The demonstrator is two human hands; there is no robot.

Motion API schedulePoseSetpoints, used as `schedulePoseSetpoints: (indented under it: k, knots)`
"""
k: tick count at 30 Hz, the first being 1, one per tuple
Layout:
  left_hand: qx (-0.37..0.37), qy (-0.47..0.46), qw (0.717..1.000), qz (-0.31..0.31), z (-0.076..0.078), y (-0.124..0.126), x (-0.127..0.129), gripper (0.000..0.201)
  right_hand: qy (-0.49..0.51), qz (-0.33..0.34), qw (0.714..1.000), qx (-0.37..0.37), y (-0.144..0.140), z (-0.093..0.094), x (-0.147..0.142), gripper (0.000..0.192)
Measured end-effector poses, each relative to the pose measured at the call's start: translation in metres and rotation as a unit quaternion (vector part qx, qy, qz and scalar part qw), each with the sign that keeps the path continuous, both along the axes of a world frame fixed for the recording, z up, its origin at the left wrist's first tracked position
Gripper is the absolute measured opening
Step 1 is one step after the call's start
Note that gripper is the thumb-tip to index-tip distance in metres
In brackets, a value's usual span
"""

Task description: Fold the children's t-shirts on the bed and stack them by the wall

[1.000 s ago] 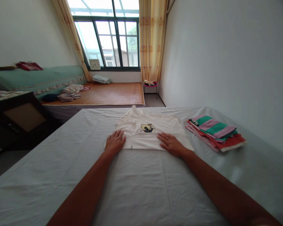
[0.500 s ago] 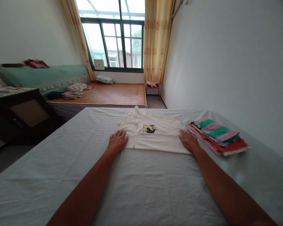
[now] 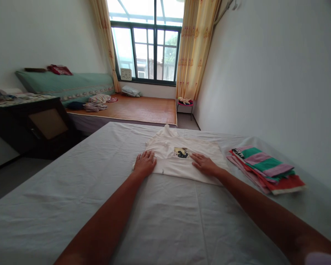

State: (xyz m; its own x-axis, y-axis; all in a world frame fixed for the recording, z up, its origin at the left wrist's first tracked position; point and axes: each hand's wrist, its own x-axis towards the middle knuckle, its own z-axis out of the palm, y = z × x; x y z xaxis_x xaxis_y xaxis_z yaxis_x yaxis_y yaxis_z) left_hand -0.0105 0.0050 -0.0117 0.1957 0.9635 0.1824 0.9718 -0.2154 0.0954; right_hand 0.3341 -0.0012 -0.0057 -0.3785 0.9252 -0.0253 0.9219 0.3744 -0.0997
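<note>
A white T-shirt (image 3: 168, 147) with a small yellow and black picture print lies partly folded on the bed, its near side turned over in a strip. My left hand (image 3: 145, 162) rests flat on the shirt's left near corner, fingers stretched out. Just right of the print, my right hand (image 3: 204, 164) lies palm down on the cloth with its fingers extended. Neither hand grips the fabric. Part of the shirt's near edge is hidden under my right hand and wrist.
A stack of folded clothes (image 3: 267, 165), striped green and pink over red, sits on the white sheet (image 3: 165, 221) at right, near the wall. Beyond stand a second bed with a woven mat (image 3: 143, 108), a dark cabinet (image 3: 49, 125) and a pink stool (image 3: 185, 103).
My right hand has slid left along the shirt, from its right end to beside the print. My left hand stays on the left corner. The camera view has turned slightly left.
</note>
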Motion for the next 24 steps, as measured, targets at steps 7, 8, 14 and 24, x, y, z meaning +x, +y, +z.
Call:
schedulePoseSetpoints:
  k: [7,8,14,24]
  knots:
    - [0.006,-0.016,1.000,-0.006,-0.002,0.000,-0.001,0.051,0.112,-0.039,0.993,0.025,0.059,0.017,-0.061,0.043]
    - [0.007,-0.018,1.000,-0.007,-0.002,0.000,-0.001,0.051,0.132,-0.051,0.990,0.026,0.064,0.016,-0.074,0.043]
    - [0.002,-0.023,1.000,-0.007,-0.004,0.001,-0.002,0.051,0.178,-0.138,0.974,0.018,0.093,0.008,-0.113,0.042]
    - [0.001,-0.046,0.999,-0.008,-0.006,0.003,-0.004,0.053,0.221,-0.048,0.973,0.051,0.086,0.027,-0.121,0.026]
